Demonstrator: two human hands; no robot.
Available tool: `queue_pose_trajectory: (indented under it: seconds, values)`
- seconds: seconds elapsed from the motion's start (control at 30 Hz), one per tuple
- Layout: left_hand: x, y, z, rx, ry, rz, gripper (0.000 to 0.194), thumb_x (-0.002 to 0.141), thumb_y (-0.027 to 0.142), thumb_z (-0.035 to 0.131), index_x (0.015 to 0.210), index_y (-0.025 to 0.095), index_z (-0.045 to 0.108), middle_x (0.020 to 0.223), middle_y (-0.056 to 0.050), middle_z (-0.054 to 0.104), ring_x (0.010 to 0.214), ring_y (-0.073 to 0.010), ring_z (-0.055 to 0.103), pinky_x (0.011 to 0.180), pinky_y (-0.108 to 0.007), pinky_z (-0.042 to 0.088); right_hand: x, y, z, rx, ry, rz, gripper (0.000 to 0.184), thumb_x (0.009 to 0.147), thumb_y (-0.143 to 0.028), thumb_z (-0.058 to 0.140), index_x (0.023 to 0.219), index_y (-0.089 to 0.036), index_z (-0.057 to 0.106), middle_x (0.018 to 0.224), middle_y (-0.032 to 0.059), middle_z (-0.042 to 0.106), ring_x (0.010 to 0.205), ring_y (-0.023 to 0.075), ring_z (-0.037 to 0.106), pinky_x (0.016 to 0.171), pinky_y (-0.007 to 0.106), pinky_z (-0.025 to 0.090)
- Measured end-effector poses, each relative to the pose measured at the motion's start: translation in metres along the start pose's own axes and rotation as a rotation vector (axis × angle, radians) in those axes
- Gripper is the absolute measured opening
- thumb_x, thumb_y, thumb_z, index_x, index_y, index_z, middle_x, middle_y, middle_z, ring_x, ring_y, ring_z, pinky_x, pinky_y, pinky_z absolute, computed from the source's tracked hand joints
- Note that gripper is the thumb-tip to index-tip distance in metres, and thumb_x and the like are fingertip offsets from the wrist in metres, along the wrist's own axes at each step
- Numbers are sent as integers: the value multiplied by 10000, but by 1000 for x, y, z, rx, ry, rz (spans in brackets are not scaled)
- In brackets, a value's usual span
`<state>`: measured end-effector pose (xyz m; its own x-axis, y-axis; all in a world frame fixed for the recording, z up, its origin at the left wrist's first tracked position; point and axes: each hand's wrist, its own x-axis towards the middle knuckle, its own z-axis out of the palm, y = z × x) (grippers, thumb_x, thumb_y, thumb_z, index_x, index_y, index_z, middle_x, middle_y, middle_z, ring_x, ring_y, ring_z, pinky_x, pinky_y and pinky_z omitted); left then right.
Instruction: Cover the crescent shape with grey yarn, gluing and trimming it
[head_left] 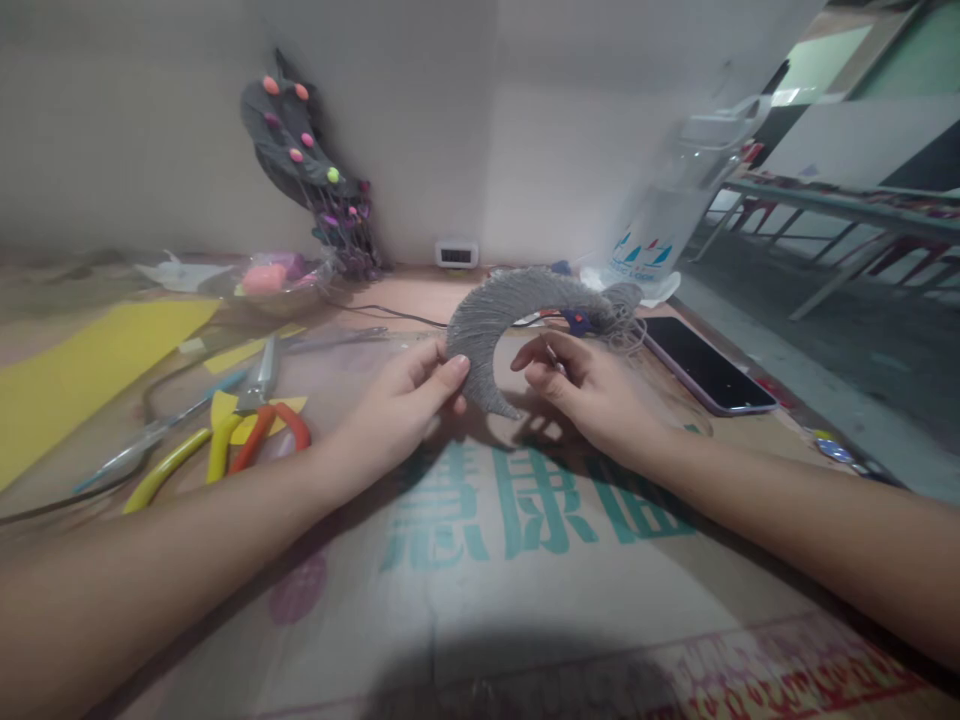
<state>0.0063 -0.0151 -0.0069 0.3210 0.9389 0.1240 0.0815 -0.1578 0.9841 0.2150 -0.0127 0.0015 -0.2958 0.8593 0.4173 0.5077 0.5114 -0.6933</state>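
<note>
A grey crescent (480,325) wrapped in yarn stands tilted above the cardboard, its hollow side facing right. My left hand (412,400) is closed on its outer left edge, thumb on the front face. Inside the curve, apart from the crescent's lower tip, my right hand (581,385) has its fingers curled together. A small shiny bit shows between those fingers, too small to name. Loose grey yarn (624,318) gathers at the crescent's upper right end. Behind, a finished-looking grey crescent (289,140) with coloured pompoms and hanging strands leans on the wall.
Pliers with orange handles (259,430), scissors (142,445) and yellow sheets (82,375) lie at left. A small digital clock (456,255) stands by the wall. At right are a clear water bottle (660,200) and a phone (709,365). Printed cardboard (480,620) covers the table.
</note>
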Motion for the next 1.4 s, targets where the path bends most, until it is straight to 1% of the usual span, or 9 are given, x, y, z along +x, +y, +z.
queue_pose_trajectory:
  seconds: [0.17, 0.33, 0.47, 0.6, 0.77, 0.9, 1.13, 1.27, 1.4]
  values:
    - [1, -2, 0, -27, -26, -3, 216, 909, 388, 545, 823, 192, 514, 623, 51, 514, 439, -54, 408, 408, -176, 304, -1, -2, 0, -4, -44, -9, 242, 870, -402, 566, 923, -177, 638, 841, 33, 648, 732, 162, 578, 663, 273, 430]
    - [0, -4, 1, 1, -83, 5, 238, 903, 416, 548, 816, 196, 529, 621, 49, 527, 453, -68, 419, 426, -188, 316, -3, -6, 2, 41, -105, 66, 266, 869, -441, 588, 826, -185, 647, 716, 2, 611, 648, 140, 550, 601, 254, 405]
    - [-3, -4, 0, 133, -167, 46, 278, 923, 433, 501, 809, 191, 578, 637, 29, 578, 494, -90, 463, 454, -200, 338, -6, -8, 6, 188, -148, 248, 338, 805, -520, 641, 719, -198, 584, 582, -31, 510, 517, 115, 463, 502, 245, 367]
    - [-4, -2, -1, 182, -180, 60, 304, 925, 432, 499, 764, 184, 572, 648, 13, 620, 536, -101, 512, 488, -201, 369, -8, -13, 8, 314, -161, 394, 396, 739, -548, 701, 655, -204, 524, 524, -53, 456, 467, 92, 399, 452, 232, 331]
    - [-4, 0, 0, 203, -185, 79, 293, 893, 436, 547, 749, 186, 595, 698, 4, 644, 650, -132, 590, 597, -226, 449, -7, -28, 3, 314, -175, 416, 485, 726, -590, 700, 578, -215, 430, 475, -58, 425, 422, 74, 341, 410, 232, 260]
    - [-4, 0, 1, 303, -196, 76, 264, 868, 418, 595, 763, 176, 608, 685, 22, 595, 618, -112, 528, 557, -212, 404, -5, -34, 1, 290, -180, 441, 509, 743, -601, 686, 576, -225, 386, 462, -53, 424, 402, 77, 354, 397, 242, 259]
    - [-6, 3, 0, 369, -174, 150, 258, 879, 357, 572, 696, 175, 566, 612, 46, 503, 552, -91, 428, 505, -205, 332, -4, -28, 0, 267, -203, 379, 523, 767, -639, 635, 566, -214, 406, 470, -53, 413, 435, 81, 375, 425, 237, 285]
    - [-7, 1, 1, 402, -181, 159, 248, 876, 381, 580, 729, 182, 593, 641, 34, 550, 582, -106, 473, 537, -215, 372, -4, -23, 1, 288, -180, 346, 522, 772, -624, 647, 569, -216, 393, 471, -55, 412, 433, 83, 391, 421, 233, 306]
    - [-8, 1, 2, 418, -196, 144, 238, 860, 406, 595, 773, 186, 626, 683, 19, 603, 631, -126, 535, 574, -225, 413, -4, -19, 4, 413, -137, 359, 534, 752, -629, 674, 595, -226, 361, 457, -75, 389, 399, 72, 358, 388, 221, 300]
